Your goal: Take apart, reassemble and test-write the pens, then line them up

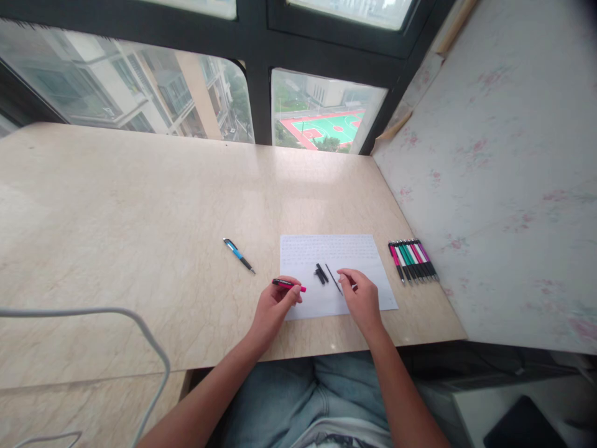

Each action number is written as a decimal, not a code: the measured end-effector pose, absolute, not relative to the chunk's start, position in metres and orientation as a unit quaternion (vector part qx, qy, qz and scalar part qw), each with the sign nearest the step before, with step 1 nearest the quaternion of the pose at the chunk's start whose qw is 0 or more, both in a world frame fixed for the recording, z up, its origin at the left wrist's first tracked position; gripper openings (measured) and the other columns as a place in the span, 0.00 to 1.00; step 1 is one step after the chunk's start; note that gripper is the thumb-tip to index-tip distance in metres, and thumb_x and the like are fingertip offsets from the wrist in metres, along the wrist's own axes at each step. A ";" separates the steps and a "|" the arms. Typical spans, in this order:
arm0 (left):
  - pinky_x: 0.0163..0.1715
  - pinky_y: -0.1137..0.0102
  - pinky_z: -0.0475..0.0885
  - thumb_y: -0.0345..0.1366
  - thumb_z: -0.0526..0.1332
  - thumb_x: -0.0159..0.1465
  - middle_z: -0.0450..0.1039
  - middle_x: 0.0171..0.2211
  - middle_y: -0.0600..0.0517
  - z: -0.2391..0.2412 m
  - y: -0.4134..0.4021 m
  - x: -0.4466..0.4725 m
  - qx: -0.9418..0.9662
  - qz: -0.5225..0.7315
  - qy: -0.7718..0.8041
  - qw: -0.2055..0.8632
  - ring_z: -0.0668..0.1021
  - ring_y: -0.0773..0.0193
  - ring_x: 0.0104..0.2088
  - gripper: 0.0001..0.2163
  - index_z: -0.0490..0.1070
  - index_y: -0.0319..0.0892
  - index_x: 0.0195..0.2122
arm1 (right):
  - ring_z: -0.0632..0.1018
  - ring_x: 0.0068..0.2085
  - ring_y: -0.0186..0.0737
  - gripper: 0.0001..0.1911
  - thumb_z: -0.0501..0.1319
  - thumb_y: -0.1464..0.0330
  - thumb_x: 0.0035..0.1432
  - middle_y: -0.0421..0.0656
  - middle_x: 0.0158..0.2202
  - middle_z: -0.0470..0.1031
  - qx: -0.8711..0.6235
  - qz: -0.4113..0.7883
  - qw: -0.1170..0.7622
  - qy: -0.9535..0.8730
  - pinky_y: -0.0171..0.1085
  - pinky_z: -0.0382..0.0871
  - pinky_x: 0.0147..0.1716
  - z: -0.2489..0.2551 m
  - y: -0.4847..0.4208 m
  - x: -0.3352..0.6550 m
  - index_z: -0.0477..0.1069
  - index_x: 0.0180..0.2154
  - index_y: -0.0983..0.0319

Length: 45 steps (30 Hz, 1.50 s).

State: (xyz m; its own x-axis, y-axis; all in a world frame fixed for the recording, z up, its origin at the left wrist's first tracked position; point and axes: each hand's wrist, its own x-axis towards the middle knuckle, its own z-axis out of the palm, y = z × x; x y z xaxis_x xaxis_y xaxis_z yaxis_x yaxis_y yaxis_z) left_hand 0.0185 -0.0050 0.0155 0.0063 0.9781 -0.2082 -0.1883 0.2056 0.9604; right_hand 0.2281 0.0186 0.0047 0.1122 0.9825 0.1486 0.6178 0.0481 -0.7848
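Note:
My left hand (276, 305) is closed around a black pen barrel with a pink end (289, 285), held level just left of a white sheet of paper (368, 252). My right hand (361, 297) rests on the sheet, fingers pinched near a thin black refill (333, 277); what it holds I cannot make out. Small black pen parts (320, 274) lie on the paper between my hands.
A blue pen (238, 254) lies alone on the beige marble desk (140, 211), left of the paper. A row of several pens (413, 260) lies right of the sheet, near a floral wall. A white cable (153, 348) loops at the lower left.

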 end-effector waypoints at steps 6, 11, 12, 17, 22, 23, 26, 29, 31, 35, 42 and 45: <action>0.30 0.71 0.68 0.42 0.63 0.62 0.73 0.25 0.53 0.012 -0.004 0.018 0.411 0.490 0.503 0.582 0.74 0.66 0.27 0.10 0.71 0.40 0.36 | 0.76 0.33 0.42 0.12 0.57 0.62 0.60 0.45 0.34 0.79 -0.619 0.349 0.386 -0.588 0.38 0.68 0.31 0.012 0.009 0.211 0.77 0.38 0.61; 0.32 0.70 0.71 0.40 0.63 0.61 0.73 0.28 0.52 0.010 -0.007 0.016 0.487 0.482 0.506 0.523 0.76 0.64 0.30 0.08 0.71 0.41 0.37 | 0.74 0.27 0.37 0.14 0.60 0.58 0.58 0.42 0.30 0.76 -0.503 0.627 0.418 -0.424 0.34 0.64 0.23 0.012 -0.008 0.171 0.74 0.40 0.61; 0.33 0.69 0.72 0.39 0.63 0.61 0.74 0.29 0.52 0.009 -0.009 0.016 0.510 0.482 0.505 0.503 0.77 0.63 0.31 0.08 0.71 0.41 0.36 | 0.74 0.27 0.36 0.13 0.63 0.59 0.57 0.41 0.29 0.76 -0.485 0.657 0.432 -0.383 0.33 0.64 0.23 0.011 -0.010 0.165 0.74 0.39 0.61; 0.33 0.69 0.73 0.39 0.63 0.62 0.74 0.31 0.51 0.008 -0.011 0.016 0.529 0.485 0.501 0.484 0.77 0.63 0.31 0.08 0.71 0.41 0.38 | 0.71 0.26 0.32 0.12 0.67 0.61 0.52 0.40 0.28 0.74 -0.440 0.725 0.451 -0.280 0.31 0.61 0.24 0.014 -0.015 0.155 0.73 0.34 0.62; 0.31 0.71 0.72 0.41 0.63 0.62 0.72 0.29 0.53 0.009 -0.008 0.017 0.504 0.483 0.504 0.508 0.76 0.65 0.29 0.10 0.71 0.41 0.40 | 0.69 0.25 0.32 0.13 0.64 0.58 0.56 0.39 0.26 0.72 -0.510 0.633 0.479 -0.330 0.31 0.58 0.22 0.012 -0.008 0.182 0.71 0.32 0.62; 0.31 0.71 0.72 0.41 0.62 0.62 0.72 0.29 0.53 0.009 -0.008 0.017 0.505 0.479 0.505 0.510 0.76 0.65 0.28 0.10 0.72 0.41 0.40 | 0.69 0.24 0.32 0.14 0.63 0.56 0.56 0.39 0.26 0.71 -0.535 0.602 0.489 -0.334 0.31 0.58 0.21 0.010 -0.005 0.191 0.71 0.31 0.61; 0.30 0.71 0.71 0.42 0.61 0.63 0.73 0.28 0.53 0.008 -0.007 0.016 0.512 0.462 0.511 0.513 0.76 0.65 0.28 0.10 0.72 0.41 0.39 | 0.71 0.26 0.36 0.16 0.62 0.54 0.56 0.39 0.25 0.72 -0.635 0.455 0.492 -0.383 0.33 0.62 0.25 0.002 0.000 0.223 0.71 0.31 0.61; 0.29 0.71 0.71 0.41 0.61 0.63 0.74 0.28 0.52 0.006 -0.007 0.016 0.533 0.443 0.514 0.506 0.76 0.64 0.28 0.09 0.73 0.41 0.38 | 0.74 0.28 0.40 0.17 0.59 0.54 0.58 0.42 0.26 0.75 -0.713 0.306 0.428 -0.464 0.37 0.66 0.30 -0.002 0.002 0.249 0.72 0.30 0.61; 0.29 0.71 0.70 0.41 0.60 0.64 0.74 0.28 0.51 0.004 -0.008 0.015 0.552 0.432 0.518 0.490 0.77 0.64 0.28 0.09 0.73 0.41 0.38 | 0.74 0.28 0.42 0.16 0.57 0.55 0.59 0.44 0.27 0.77 -0.732 0.232 0.370 -0.522 0.37 0.65 0.31 -0.003 0.002 0.258 0.73 0.31 0.61; 0.30 0.70 0.70 0.40 0.59 0.64 0.75 0.28 0.51 0.004 -0.010 0.016 0.584 0.418 0.527 0.454 0.77 0.63 0.29 0.08 0.73 0.41 0.37 | 0.71 0.26 0.39 0.17 0.56 0.56 0.61 0.42 0.24 0.75 -0.719 0.150 0.259 -0.627 0.35 0.58 0.27 -0.002 0.000 0.262 0.72 0.27 0.60; 0.29 0.71 0.69 0.38 0.56 0.66 0.75 0.28 0.52 0.012 -0.016 0.020 0.639 0.401 0.500 0.425 0.75 0.65 0.27 0.08 0.73 0.41 0.37 | 0.64 0.23 0.33 0.21 0.51 0.62 0.66 0.37 0.19 0.61 -0.613 0.186 0.327 -0.695 0.34 0.55 0.26 -0.003 -0.019 0.239 0.62 0.20 0.61; 0.29 0.72 0.67 0.37 0.55 0.67 0.73 0.26 0.52 0.015 -0.023 0.024 0.673 0.398 0.477 0.401 0.73 0.66 0.26 0.09 0.72 0.42 0.33 | 0.61 0.22 0.32 0.21 0.53 0.65 0.64 0.35 0.18 0.58 -0.564 0.244 0.355 -0.705 0.34 0.53 0.24 -0.007 -0.028 0.222 0.59 0.18 0.60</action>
